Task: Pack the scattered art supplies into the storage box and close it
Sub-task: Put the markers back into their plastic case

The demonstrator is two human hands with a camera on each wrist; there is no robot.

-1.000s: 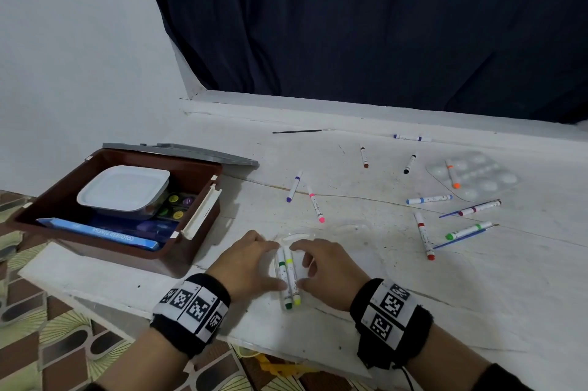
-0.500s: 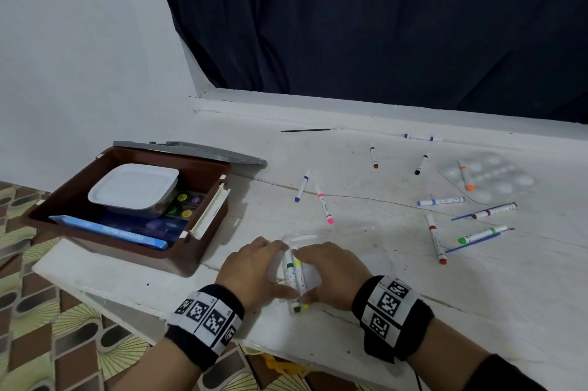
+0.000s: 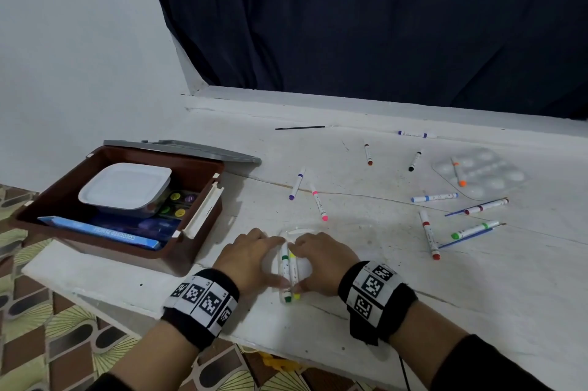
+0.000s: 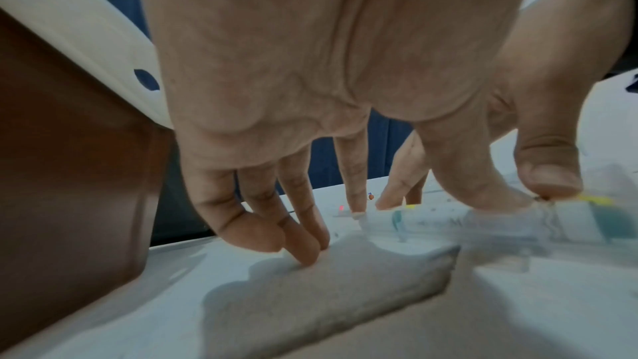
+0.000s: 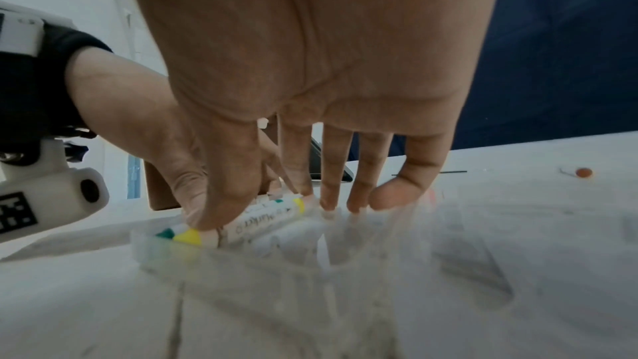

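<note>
while both my hands crowd the near edge of the white table (image 3: 477, 289), two markers (image 3: 289, 269), green and yellow, lie side by side in a clear tray (image 5: 283, 264), their long axis running away from me. my left hand (image 3: 251, 260) touches them from the left and my right hand (image 3: 321, 258) from the right, thumbs pinching near the caps, fingers curved down past them. the open brown box (image 3: 191, 250) sits just to my left, nearer my left hand.
</note>
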